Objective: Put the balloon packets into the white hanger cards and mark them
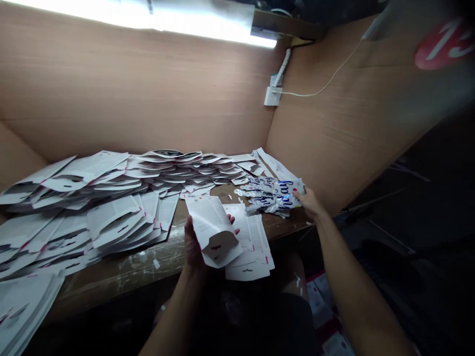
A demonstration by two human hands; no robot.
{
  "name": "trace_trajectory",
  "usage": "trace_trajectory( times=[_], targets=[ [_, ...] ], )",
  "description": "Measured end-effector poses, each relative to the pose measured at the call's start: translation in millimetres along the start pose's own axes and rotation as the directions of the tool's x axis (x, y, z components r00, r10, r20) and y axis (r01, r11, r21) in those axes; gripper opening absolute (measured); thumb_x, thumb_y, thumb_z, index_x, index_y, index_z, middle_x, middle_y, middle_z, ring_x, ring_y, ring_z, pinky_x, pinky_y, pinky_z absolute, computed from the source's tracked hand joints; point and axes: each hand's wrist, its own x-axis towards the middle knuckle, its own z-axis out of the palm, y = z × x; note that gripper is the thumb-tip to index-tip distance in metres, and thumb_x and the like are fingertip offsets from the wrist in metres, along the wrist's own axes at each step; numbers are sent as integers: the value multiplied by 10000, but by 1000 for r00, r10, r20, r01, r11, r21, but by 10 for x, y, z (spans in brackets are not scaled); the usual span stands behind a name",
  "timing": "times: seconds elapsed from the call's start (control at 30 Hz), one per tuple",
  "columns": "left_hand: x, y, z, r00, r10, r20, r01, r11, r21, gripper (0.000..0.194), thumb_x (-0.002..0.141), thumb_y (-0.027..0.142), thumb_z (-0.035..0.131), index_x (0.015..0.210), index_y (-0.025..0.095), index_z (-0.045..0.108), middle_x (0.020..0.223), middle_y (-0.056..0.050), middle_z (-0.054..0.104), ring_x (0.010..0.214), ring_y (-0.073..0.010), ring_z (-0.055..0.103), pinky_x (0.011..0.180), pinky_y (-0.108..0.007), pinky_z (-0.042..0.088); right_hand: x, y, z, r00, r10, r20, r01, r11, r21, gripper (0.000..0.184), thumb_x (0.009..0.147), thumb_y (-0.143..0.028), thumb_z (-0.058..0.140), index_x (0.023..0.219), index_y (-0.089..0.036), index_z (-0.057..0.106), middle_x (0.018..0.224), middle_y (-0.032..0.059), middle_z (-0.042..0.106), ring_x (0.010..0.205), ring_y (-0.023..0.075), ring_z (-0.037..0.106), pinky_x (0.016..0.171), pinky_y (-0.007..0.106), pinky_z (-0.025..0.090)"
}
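My left hand (pixel 193 247) is closed around a white cardboard pouch (pixel 213 222) with a hanger slot, tilted so that its gaping end faces me. The fingertips show past the pouch's right side. My right hand (pixel 309 201) reaches to the right end of the table and pinches a shiny packet with blue script lettering (pixel 285 194). That packet lies on a small heap of similar shiny packets (pixel 260 187). Between the hands, a few flat white pouches (pixel 252 242) overlap at the table's front edge, partly behind the held pouch.
Many more white pouches (pixel 111 212) lie in overlapping rows on the left and back of the brown table (pixel 148 264). Cardboard walls (pixel 148 94) enclose the back and sides. A lit tube lamp (pixel 204 22) and a white socket with a cable (pixel 273 96) are above.
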Motion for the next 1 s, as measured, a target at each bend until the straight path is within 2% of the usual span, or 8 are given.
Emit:
trace_trajectory(
  times=[0.13,0.2,0.33,0.43,0.5,0.77,0.9,1.0],
  targets=[
    [98,13,17,993,84,-85,-86,996,-16,863,863,727,643,1523,188,501,1215,-177,756,1173,-416,712,1072,-721,478,-605,-54,105,979,-196,-53,202,908,367,551,849,-539,752,1258,-196,618,1101,118,778,897,255,764,817,431,640],
    [154,-26,55,989,115,-95,-117,993,-18,797,863,714,648,1469,205,560,1177,-151,768,1123,-409,730,1049,-716,497,-1101,-105,203,904,-410,-121,423,818,389,445,942,-501,695,1291,-232,632,1160,118,773,959,284,779,826,452,658],
    [202,-112,142,991,106,-84,-108,994,-21,772,857,717,652,1412,183,605,1134,-154,772,1076,-397,742,1029,-692,519,-1913,-252,399,618,-781,93,733,615,292,279,966,-337,717,1239,-279,716,1208,99,788,1123,317,764,935,459,661],
    [169,-129,174,992,95,-81,-98,995,-33,789,867,748,620,1405,172,605,1113,-162,770,1089,-389,736,1033,-715,506,-2066,-357,483,351,-905,241,887,404,224,375,992,-135,646,1353,-231,659,1296,140,758,1252,304,712,1030,496,627],
    [139,-125,176,988,120,-97,-123,992,-28,781,874,749,612,1410,181,603,1105,-154,770,1097,-387,734,1025,-725,509,-2036,-410,509,247,-920,305,945,299,136,406,1008,-69,588,1405,-152,609,1306,197,741,1303,306,680,1051,501,615],
    [46,-41,147,974,171,-148,-173,985,2,770,880,749,601,1407,188,598,1106,-144,763,1071,-373,748,978,-699,564,-2010,-585,511,139,-872,470,982,182,49,233,1018,-62,581,1232,-77,674,1218,200,763,1193,297,730,1054,457,609],
    [8,-21,168,971,156,-183,-150,987,50,779,873,762,597,1326,130,644,1100,-180,766,1030,-369,752,937,-658,606,-2018,-673,486,139,-840,525,984,175,20,230,1027,-73,569,1229,-81,678,1195,183,764,1133,297,740,1015,454,617],
    [6,-88,222,963,171,-211,-153,983,100,758,876,741,615,1252,86,681,1093,-199,766,1012,-348,747,918,-595,636,-2053,-698,561,213,-817,536,974,224,-45,265,1035,-65,523,1253,-95,671,1162,173,765,1072,289,749,939,429,633]
  ],
)
